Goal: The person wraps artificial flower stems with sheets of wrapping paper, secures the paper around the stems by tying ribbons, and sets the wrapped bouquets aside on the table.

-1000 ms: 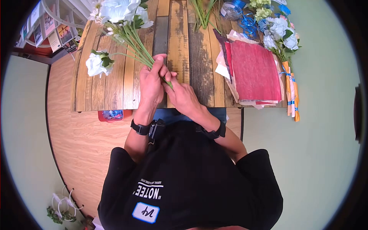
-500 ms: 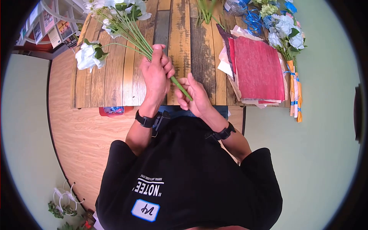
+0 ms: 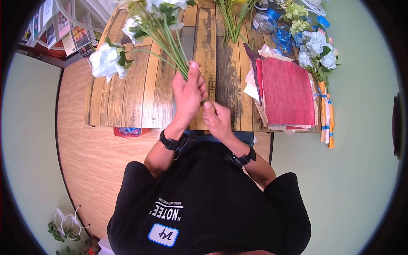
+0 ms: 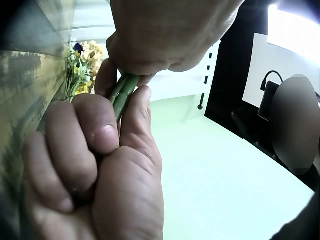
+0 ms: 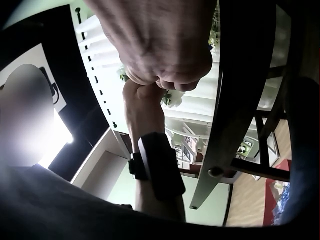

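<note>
In the head view, my left hand (image 3: 188, 93) grips a bunch of green flower stems (image 3: 172, 53) over the front of the wooden table. White artificial flowers (image 3: 106, 61) spread from the bunch toward the left and the back, one hanging apart on a bent stem. Just below and to the right, my right hand (image 3: 218, 121) has its fingers curled close under the left hand. The left wrist view shows thick stem ends (image 4: 121, 97) running from beneath the left hand (image 4: 165, 35) into the right hand's curled fingers (image 4: 70, 150). Their lower tips are hidden.
Red and pale wrapping sheets (image 3: 289, 91) lie stacked on the table's right side. Beyond them are wrapped blue-white bouquets (image 3: 316, 49) and a blue ribbon spool (image 3: 265, 22). More loose stems (image 3: 231, 25) lie at the back. A red bin (image 3: 127, 131) sits below the table's front edge.
Half a second ago the stem ends lay across the loosely open right hand; its fingers are now curled round them. The hands and bunch have come closer together and shifted slightly right in view.
</note>
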A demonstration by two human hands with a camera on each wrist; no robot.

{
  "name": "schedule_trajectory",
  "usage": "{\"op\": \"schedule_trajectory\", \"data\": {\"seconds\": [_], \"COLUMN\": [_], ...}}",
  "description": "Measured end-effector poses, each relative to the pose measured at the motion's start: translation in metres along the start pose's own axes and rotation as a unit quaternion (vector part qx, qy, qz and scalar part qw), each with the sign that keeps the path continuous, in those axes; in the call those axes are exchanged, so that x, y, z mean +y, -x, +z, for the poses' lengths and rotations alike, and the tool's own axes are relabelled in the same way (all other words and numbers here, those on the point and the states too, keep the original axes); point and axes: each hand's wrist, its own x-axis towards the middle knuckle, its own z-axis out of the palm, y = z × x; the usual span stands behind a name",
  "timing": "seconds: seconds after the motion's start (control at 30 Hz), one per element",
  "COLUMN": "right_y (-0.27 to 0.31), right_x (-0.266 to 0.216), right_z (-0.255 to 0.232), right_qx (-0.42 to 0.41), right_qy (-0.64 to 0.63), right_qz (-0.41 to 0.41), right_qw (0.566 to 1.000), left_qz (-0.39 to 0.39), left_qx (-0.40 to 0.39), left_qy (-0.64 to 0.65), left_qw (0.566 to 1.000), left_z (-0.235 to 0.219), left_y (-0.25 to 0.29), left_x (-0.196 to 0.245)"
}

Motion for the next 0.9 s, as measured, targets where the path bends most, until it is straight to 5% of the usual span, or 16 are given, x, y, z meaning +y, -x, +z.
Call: {"op": "schedule_trajectory", "data": {"seconds": [0.37,0.47,0.8,0.9], "right_y": [-0.007,-0.015,-0.013,-0.011], "right_x": [-0.001,-0.006,-0.007,-0.005], "right_z": [0.010,0.012,0.011,0.015], "right_qx": [0.115,0.144,0.116,0.092], "right_qy": [0.187,0.195,0.364,0.342], "right_qz": [-0.224,-0.303,-0.373,-0.344], "right_qw": [0.950,0.922,0.845,0.869], "left_qz": [-0.025,0.046,0.065,0.039], "left_qx": [-0.067,-0.038,0.059,0.054], "left_qy": [-0.028,-0.024,-0.043,-0.008], "left_qw": [0.997,0.998,0.995,0.998], "left_z": [0.008,0.016,0.011,0.001], "left_y": [0.009,0.019,0.016,0.013], "left_x": [0.000,-0.006,0.011,0.013]}}
